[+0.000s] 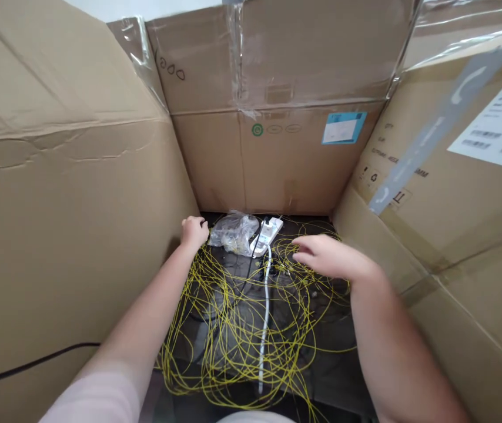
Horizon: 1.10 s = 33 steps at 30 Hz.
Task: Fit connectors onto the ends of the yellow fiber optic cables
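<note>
Yellow wires (226,320) lay in a loose tangle btwn both hands & fwd of the torso. L hand (194,233) had fingers curled at tangle's far L edge, just beside clear plastic bag (233,228); can't tell if gripping. R hand (319,254) was unclenched, thumb parted from fingers, near R-side wires. White pwr strip (269,234) sat btwn hands.

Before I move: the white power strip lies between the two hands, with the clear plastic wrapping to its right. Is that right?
The side is wrong: the clear plastic wrapping lies left of the white power strip, next to the left hand, as the head view shows. The strip does lie between that hand and the right hand.
</note>
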### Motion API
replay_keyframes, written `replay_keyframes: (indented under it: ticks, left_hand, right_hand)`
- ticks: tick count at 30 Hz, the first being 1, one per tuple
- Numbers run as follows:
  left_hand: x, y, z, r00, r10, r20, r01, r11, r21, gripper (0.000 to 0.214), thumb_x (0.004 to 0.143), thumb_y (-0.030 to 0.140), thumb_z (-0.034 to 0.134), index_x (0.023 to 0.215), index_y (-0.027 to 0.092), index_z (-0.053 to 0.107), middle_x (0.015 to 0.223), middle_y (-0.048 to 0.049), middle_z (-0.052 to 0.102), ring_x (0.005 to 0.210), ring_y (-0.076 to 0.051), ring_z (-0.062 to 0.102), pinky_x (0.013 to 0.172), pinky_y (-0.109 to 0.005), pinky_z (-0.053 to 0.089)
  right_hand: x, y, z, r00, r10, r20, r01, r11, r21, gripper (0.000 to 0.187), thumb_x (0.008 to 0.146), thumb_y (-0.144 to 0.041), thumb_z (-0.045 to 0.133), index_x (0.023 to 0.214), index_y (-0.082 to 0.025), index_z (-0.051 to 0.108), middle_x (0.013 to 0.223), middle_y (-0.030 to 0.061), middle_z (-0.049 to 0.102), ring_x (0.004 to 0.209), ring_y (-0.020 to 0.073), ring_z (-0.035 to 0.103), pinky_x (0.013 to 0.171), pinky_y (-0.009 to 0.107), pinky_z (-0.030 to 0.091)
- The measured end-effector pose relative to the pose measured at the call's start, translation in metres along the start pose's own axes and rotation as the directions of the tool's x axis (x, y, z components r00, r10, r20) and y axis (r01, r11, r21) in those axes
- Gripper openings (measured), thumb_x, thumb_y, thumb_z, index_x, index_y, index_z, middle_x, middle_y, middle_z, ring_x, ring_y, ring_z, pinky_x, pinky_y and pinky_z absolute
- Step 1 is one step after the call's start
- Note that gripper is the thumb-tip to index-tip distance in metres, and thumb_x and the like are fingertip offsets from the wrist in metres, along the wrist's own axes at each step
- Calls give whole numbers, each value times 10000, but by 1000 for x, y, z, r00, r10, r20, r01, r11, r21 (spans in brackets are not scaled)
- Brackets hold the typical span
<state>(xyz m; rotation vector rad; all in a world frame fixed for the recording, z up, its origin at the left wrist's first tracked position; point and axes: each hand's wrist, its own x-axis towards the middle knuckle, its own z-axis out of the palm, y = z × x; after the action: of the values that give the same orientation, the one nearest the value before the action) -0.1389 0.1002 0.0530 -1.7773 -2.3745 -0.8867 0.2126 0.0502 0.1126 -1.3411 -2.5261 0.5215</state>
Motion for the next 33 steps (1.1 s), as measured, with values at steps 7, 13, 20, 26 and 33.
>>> replay_keyframes:
  ticks: [7, 13, 20, 26, 33]
  left_hand:
    - [-67, 44, 18, 779, 546, -309, -623, 730, -282, 139, 789, 204, 513, 796, 190, 651, 840, -71, 636, 847, -192, 555, 833, -337, 429]
    - [-84, 39, 45, 710, 603, -364, -702, 646, -300, 114, 764, 124, 537, 787, 174, 637, 779, -68, 621, 781, -178, 552, 764, -342, 460]
    - [-80, 30, 47, 725, 581, -370, -686, 660, -307, 107, 745, 91, 561, 786, 164, 628, 775, -60, 620, 770, -168, 546, 750, -330, 467]
    - [-81, 32, 46, 724, 582, -371, -687, 657, -310, 103, 743, 95, 561, 776, 167, 628, 767, -59, 620, 763, -169, 548, 743, -327, 468]
    - [-82, 31, 46, 732, 572, -371, -678, 665, -313, 102, 749, 108, 556, 776, 169, 632, 765, -59, 623, 761, -169, 552, 742, -328, 468]
  right_hand:
    - [30, 82, 17, 933, 326, -151, -345, 931, -121, 265, 814, -199, 471, 966, -151, 682, 984, 113, 675, 943, 228, 607, 792, 286, 425]
    - [43, 110, 45, 885, 419, -202, -446, 887, -119, 245, 796, -196, 502, 957, -171, 684, 948, 96, 683, 923, 207, 612, 784, 262, 425]
    - [49, 123, 57, 898, 428, -108, -438, 892, -109, 152, 711, -161, 599, 796, -204, 716, 837, 38, 700, 804, 161, 626, 719, 211, 426]
    - [51, 121, 67, 916, 393, -79, -399, 913, -83, 203, 725, -174, 599, 880, -248, 708, 934, 21, 693, 894, 166, 610, 810, 234, 406]
    - [55, 117, 73, 884, 449, -133, -453, 892, 0, 170, 751, -309, 589, 791, -197, 711, 820, 67, 695, 790, 183, 616, 747, 265, 411]
